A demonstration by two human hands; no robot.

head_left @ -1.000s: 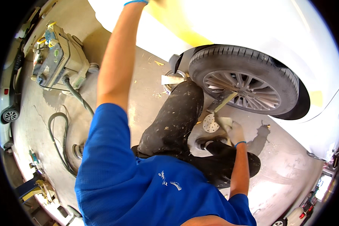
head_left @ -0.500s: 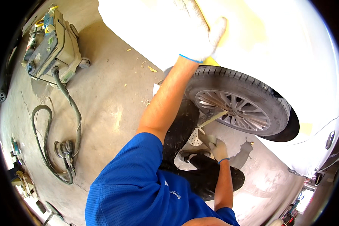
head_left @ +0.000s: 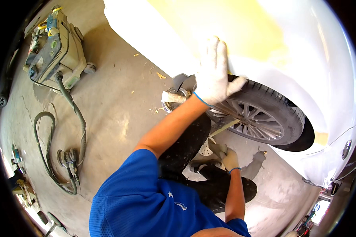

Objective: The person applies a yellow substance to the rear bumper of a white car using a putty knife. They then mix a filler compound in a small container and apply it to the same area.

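Pinching a grey flat piece (head_left: 216, 149) in the right hand (head_left: 230, 160), near the bent right leg (head_left: 217, 193); could drop it beside the holed white disc (head_left: 205, 149) on the floor (head_left: 118, 130) if gripping loosely. Note the long block (head_left: 222, 124) slanting between left knee (head_left: 199, 128) and wheel (head_left: 261, 124); might knock it by shifting that knee. Holding the left hand (head_left: 211, 81) empty, thumb spread wide, at the lower edge of the white car panel (head_left: 265, 55); cannot tell whether pressing. Could snag the glove on that edge. Might tip the tin (head_left: 172, 105), near the panel's lower left corner, by swinging the forearm. Farther left, could trip on the looping hose (head_left: 77, 114) when stepping back.
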